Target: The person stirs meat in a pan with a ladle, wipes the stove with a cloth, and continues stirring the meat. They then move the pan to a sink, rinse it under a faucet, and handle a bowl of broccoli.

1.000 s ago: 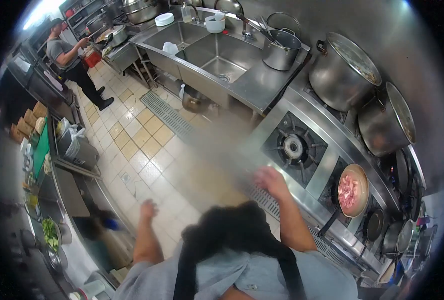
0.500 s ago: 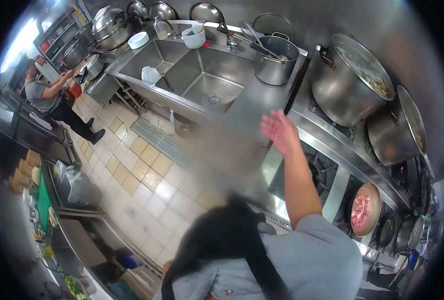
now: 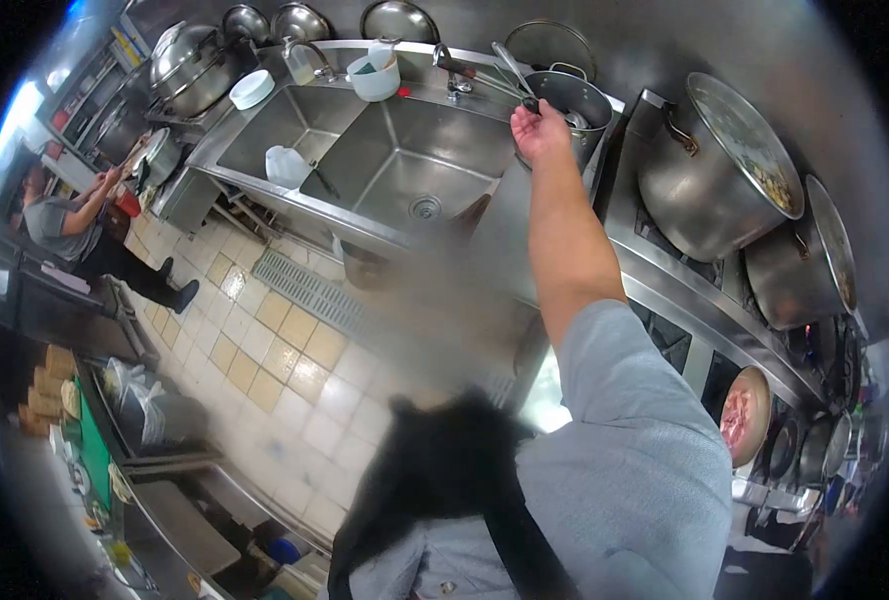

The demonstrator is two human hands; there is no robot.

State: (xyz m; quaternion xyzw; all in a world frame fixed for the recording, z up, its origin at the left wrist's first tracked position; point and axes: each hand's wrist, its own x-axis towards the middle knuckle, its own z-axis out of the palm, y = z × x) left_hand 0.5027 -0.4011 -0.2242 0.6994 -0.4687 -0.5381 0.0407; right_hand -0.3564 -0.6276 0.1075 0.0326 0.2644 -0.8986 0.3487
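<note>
My right hand (image 3: 542, 134) reaches out to the near rim of a steel pot (image 3: 587, 146) at the right end of the sink counter. Its fingers are closed around the black handle of a utensil (image 3: 532, 103) that leans in the pot. The utensil's head is not clear enough to name. Other long-handled tools stand in the same pot, among them one with a metal handle (image 3: 510, 65) and one with a dark handle (image 3: 453, 66) pointing left. My left hand is out of view.
A double steel sink (image 3: 412, 165) lies left of the pot. Two large stockpots (image 3: 710, 185) stand on the stove at right, with a pan of raw meat (image 3: 748, 415) nearer me. Another person (image 3: 75, 225) stands at far left. A floor drain grate (image 3: 310, 290) runs below the sink.
My right hand has moved forward from above the stove edge to the pot. Its open fingers have closed on the black-handled utensil. The view has shifted slightly.
</note>
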